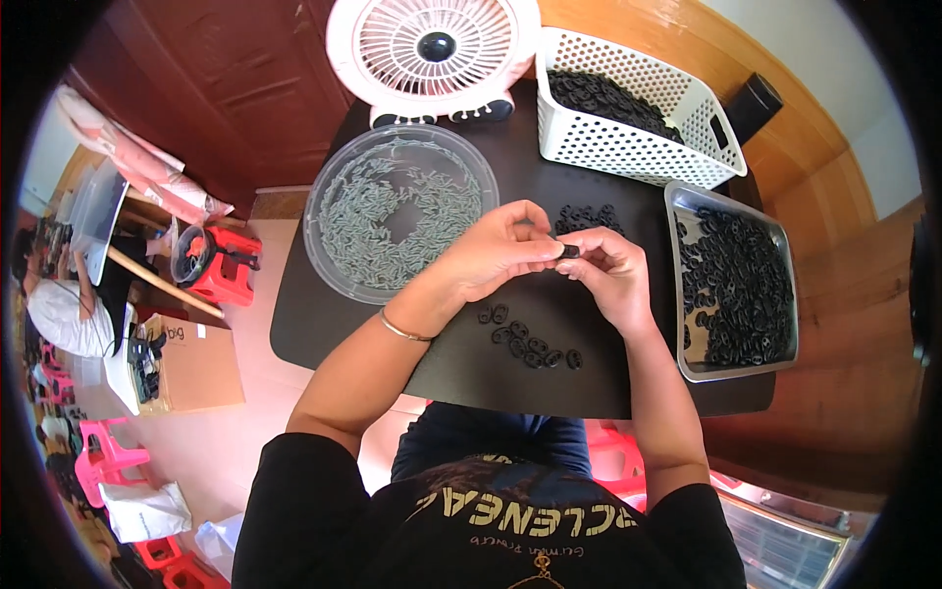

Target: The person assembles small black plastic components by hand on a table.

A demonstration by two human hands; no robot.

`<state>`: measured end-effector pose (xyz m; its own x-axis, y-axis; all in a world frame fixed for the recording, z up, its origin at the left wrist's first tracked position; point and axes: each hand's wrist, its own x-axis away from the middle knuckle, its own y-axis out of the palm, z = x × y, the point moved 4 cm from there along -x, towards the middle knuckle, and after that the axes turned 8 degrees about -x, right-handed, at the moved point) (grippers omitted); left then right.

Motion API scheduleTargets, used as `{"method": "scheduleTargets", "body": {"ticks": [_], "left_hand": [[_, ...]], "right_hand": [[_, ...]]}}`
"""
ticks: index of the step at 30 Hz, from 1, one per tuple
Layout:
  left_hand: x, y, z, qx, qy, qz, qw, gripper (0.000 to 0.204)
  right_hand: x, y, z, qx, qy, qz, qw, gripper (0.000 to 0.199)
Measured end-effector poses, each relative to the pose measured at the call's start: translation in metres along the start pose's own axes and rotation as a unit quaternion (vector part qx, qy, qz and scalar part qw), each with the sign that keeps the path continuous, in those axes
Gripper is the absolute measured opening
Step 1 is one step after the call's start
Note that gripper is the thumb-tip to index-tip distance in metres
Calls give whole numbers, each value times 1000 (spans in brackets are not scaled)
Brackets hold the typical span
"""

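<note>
Above the middle of the dark table (324, 329), my left hand (500, 250) and my right hand (612, 275) meet at the fingertips. Pinched between them is a small black plastic piece (568, 251); fingers cover part of it. To the left of my left hand stands a round clear tub (316, 257) of small grey-green screw-like pins (363, 221). Several loose black oval pieces (535, 347) lie on the table nearer to me. Another small cluster of black pieces (589, 214) sits just beyond my hands.
A metal tray (684, 365) of black oval pieces stands at the right. Behind are a white perforated basket (628, 162) with more black pieces, a pink-and-white fan (432, 49) and a black cylinder (754, 106). Off left, a person (74, 314) sits near a cardboard box (201, 368) and red stools (226, 265).
</note>
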<state>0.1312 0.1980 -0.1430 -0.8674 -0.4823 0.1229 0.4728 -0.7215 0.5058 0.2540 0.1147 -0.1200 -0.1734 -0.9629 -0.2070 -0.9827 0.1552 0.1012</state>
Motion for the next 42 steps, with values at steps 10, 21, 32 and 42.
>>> {"method": "scheduleTargets", "body": {"ticks": [10, 21, 32, 42], "left_hand": [[26, -19, 60, -153, 142, 103, 973, 14], [72, -86, 96, -784, 209, 243, 532, 3], [64, -87, 77, -824, 191, 259, 466, 5], [60, -86, 78, -797, 155, 239, 532, 4]], "right_hand": [[-59, 6, -62, 234, -153, 172, 945, 26], [-60, -12, -74, 309, -209, 122, 920, 31], [-14, -27, -22, 225, -102, 140, 959, 21], [-11, -36, -5, 211, -83, 167, 960, 18]]}}
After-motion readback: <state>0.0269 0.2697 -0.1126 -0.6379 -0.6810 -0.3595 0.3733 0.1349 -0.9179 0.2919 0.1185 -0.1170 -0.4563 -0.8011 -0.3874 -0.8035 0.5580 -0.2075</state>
